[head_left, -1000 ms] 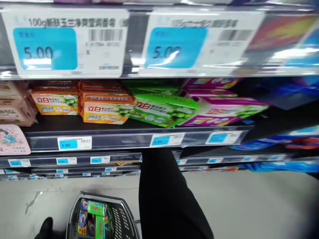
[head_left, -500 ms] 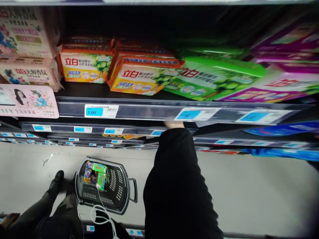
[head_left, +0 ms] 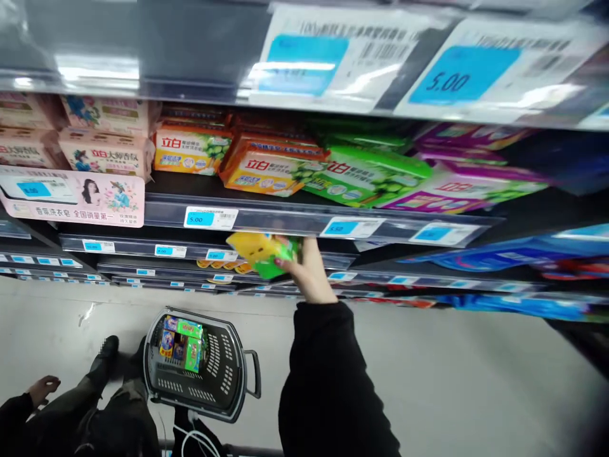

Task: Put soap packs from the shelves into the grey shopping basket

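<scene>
My right hand (head_left: 310, 276), at the end of a black sleeve, is closed around a yellow and green pack (head_left: 259, 252). The pack is tilted, just below the front edge of the soap shelf, and its far end is partly hidden by my fingers. Low on the left, my left hand (head_left: 44, 388) hangs beside my legs with loosely bent fingers apart and nothing in it. A dark shopping basket (head_left: 216, 368) stands on the floor near my feet, holding several small boxes and green packs (head_left: 193, 352).
Laundry soap packs line the shelf: pink (head_left: 102, 155), orange (head_left: 269, 171), green (head_left: 371, 174) and purple (head_left: 466, 187). Price tags run along the shelf edge (head_left: 285, 219). Another shelf edge (head_left: 190, 82) crosses above. A white cable (head_left: 195, 438) loops below the basket.
My right hand has come out from under the shelf edge, and the yellow and green pack now shows in it. The view has shifted, bringing the upper shelf's price tags into sight.
</scene>
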The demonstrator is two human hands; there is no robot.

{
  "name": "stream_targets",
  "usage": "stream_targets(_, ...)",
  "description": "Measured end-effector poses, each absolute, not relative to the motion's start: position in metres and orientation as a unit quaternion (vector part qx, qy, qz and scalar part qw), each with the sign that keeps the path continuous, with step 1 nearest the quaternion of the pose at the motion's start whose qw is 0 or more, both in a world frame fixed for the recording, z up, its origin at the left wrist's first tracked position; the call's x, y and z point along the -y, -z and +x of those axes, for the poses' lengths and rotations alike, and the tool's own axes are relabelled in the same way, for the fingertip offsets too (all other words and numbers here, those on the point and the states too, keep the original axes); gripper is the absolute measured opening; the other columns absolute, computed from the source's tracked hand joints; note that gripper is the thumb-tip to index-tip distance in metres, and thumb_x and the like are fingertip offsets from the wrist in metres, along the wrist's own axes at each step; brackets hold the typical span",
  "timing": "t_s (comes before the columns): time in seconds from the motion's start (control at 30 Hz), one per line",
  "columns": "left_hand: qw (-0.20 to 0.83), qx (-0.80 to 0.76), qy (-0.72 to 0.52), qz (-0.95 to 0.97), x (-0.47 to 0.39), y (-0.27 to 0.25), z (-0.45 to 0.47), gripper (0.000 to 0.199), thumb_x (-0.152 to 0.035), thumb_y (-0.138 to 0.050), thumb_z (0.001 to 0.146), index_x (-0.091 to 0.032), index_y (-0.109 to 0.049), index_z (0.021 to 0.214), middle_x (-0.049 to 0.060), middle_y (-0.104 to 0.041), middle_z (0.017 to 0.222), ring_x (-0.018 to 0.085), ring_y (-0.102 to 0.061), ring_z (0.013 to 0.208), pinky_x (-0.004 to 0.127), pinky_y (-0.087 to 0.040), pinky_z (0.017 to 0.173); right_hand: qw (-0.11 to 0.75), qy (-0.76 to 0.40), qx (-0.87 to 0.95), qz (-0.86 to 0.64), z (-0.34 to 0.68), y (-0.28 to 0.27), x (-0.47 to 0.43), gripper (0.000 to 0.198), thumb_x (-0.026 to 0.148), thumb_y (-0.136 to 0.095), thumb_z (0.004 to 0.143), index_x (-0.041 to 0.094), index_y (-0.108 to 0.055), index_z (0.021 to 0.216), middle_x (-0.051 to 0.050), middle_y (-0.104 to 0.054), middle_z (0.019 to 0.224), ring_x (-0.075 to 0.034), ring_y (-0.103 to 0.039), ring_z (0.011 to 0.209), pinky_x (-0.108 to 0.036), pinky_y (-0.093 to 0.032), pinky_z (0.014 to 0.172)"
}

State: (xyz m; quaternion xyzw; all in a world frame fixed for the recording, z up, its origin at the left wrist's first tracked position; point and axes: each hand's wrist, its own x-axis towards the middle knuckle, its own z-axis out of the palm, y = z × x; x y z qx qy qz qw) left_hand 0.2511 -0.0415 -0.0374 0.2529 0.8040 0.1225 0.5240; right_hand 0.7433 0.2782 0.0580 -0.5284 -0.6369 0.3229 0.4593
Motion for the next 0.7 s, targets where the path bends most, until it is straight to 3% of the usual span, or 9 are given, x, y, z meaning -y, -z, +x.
stream_targets(0.1,0.550,-0.780,-0.156,0.254,0.021,0.048,0.248,0.029,-0.046,-0.072,0.069,-0.020,-0.065,0.076,0.003,-0.064,0.072,0.031,-0.064,0.086,0.044,-0.046,0.084,0.451,-0.353,0.657,-0.491,0.725,-0.062,-0.236,0.102,0.054,-0.081,0.055,0.019,-0.038,0.140,-0.017,-0.045,0.141,-0.035,-0.041,0.134,-0.054,-0.028,0.114)
stream_targets(0.2,0.597,-0.722,-0.215,0.274,-0.011,0.049,0.270,0.044,-0.054,-0.075,0.061,-0.023,-0.069,0.092,0.009,-0.071,0.096,0.034,-0.061,0.107,0.042,-0.043,0.093,0.437,-0.437,0.642,-0.454,0.693,-0.073,-0.184,0.110,0.054,-0.080,0.059,0.022,-0.025,0.149,-0.017,-0.036,0.150,-0.035,-0.036,0.139,-0.052,-0.028,0.115)
stream_targets(0.33,0.756,-0.505,-0.305,0.285,-0.045,0.006,0.321,0.065,-0.065,-0.065,0.070,-0.023,-0.063,0.120,0.014,-0.064,0.126,0.030,-0.061,0.111,0.041,-0.046,0.093,0.451,-0.591,0.545,-0.387,0.636,-0.089,-0.114,0.111,0.064,-0.077,0.057,0.021,-0.030,0.147,-0.016,-0.039,0.150,-0.036,-0.037,0.139,-0.050,-0.031,0.114)
stream_targets(0.43,0.859,-0.275,-0.379,0.208,-0.052,-0.046,0.348,0.070,-0.067,-0.060,0.075,-0.022,-0.057,0.129,0.015,-0.058,0.132,0.031,-0.061,0.112,0.043,-0.050,0.088,0.463,-0.587,0.544,-0.381,0.594,-0.098,-0.072,0.110,0.056,-0.079,0.058,0.022,-0.029,0.151,-0.013,-0.036,0.153,-0.038,-0.033,0.141,-0.052,-0.028,0.116)
stream_targets(0.57,0.833,-0.254,-0.456,0.181,-0.039,-0.086,0.349,0.060,-0.041,-0.074,0.071,-0.017,-0.059,0.124,0.013,-0.069,0.116,0.030,-0.064,0.109,0.040,-0.049,0.095,0.393,-0.453,0.678,-0.426,0.552,-0.107,-0.033,0.122,0.028,-0.086,0.053,0.025,-0.019,0.156,-0.008,-0.018,0.160,-0.040,-0.010,0.148,-0.053,-0.020,0.119)
stream_targets(0.63,0.825,-0.270,-0.466,0.173,-0.028,-0.088,0.340,0.059,-0.026,-0.072,0.068,-0.015,-0.059,0.124,0.011,-0.072,0.109,0.030,-0.067,0.104,0.039,-0.052,0.091,0.398,-0.457,0.675,-0.421,0.534,-0.107,-0.018,0.125,0.033,-0.088,0.053,0.028,-0.017,0.156,-0.005,-0.011,0.162,-0.039,-0.003,0.149,-0.053,-0.018,0.119)
stream_targets(0.7,0.817,-0.266,-0.486,0.160,-0.016,-0.083,0.328,0.063,-0.022,-0.067,0.067,-0.014,-0.057,0.129,0.010,-0.074,0.105,0.030,-0.068,0.102,0.040,-0.053,0.090,0.465,-0.497,0.610,-0.406,0.515,-0.103,-0.005,0.115,0.048,-0.084,0.060,0.032,-0.020,0.155,-0.002,-0.011,0.163,-0.036,-0.005,0.149,-0.053,-0.018,0.120)
